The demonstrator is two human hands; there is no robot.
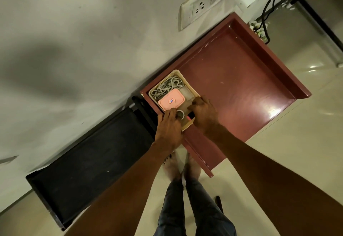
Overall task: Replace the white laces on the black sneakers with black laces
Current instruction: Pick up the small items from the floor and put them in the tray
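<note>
A cream tray (pixel 191 85) sits at the near left corner of the red-brown table (pixel 241 79). Inside it lie a bundle of white laces (pixel 167 87), a pink lidded box (pixel 171 101) and a small white ring (pixel 180 114). My left hand (pixel 168 128) grips the tray's near left edge, fingers curled over the rim beside the ring. My right hand (pixel 204 114) grips the tray's near right edge, fingers curled into it. No sneakers or black laces are in view.
A black bench (pixel 89 169) stands left of the table against the grey wall. A socket panel (pixel 200 7) with a white charger and black cable is above the table. My bare feet (pixel 182 167) stand on the pale tiled floor.
</note>
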